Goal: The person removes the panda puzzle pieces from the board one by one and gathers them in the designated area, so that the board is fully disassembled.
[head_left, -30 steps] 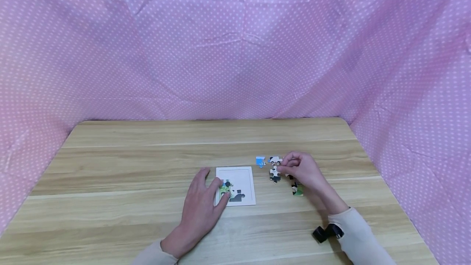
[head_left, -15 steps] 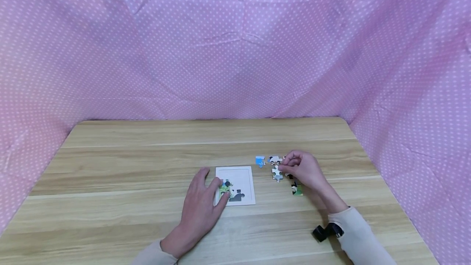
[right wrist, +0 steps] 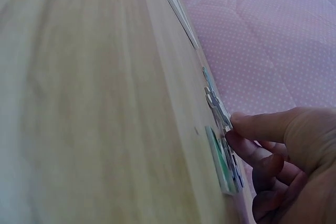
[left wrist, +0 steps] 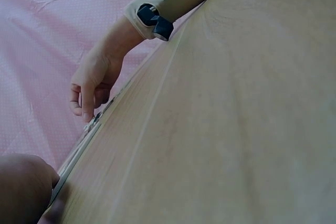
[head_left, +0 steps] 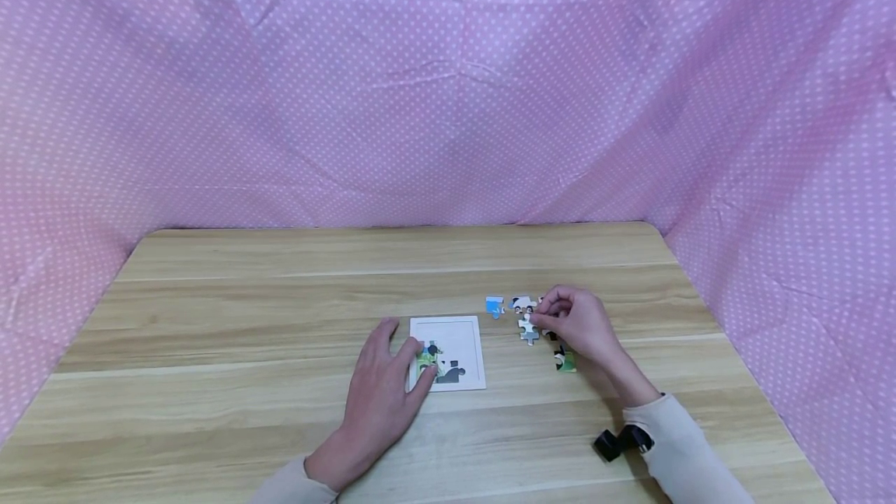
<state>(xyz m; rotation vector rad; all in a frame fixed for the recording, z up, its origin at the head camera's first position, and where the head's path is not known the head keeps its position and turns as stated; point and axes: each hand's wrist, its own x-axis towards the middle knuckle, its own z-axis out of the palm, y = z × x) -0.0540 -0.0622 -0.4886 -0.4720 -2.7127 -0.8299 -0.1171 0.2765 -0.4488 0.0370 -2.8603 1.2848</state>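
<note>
With thumb and forefinger, my right hand (head_left: 575,323) pinches a black-and-white jigsaw piece (head_left: 528,330), which catches the light. In the right wrist view this piece (right wrist: 217,107) stands tilted at the thumb tip. My left hand (head_left: 383,387) rests with spread fingers on the left side of a white puzzle tray (head_left: 458,333). Several joined pieces (head_left: 430,356) with green and panda parts fill the tray's lower left, partly under the fingers. Around the right hand lie a blue piece (head_left: 495,306), a panda-face piece (head_left: 523,304) and a green piece (head_left: 565,360); others are partly hidden beneath it.
The wooden table (head_left: 245,317) bears the tray and loose pieces. Pink dotted cloth (head_left: 448,99) hangs behind it and at both sides. A small black camera (head_left: 609,444) is strapped to the right wrist.
The black-and-white piece has shifted slightly right and tilted in the right hand's fingers, so its surface now looks paler. The left hand and tray stay put.
</note>
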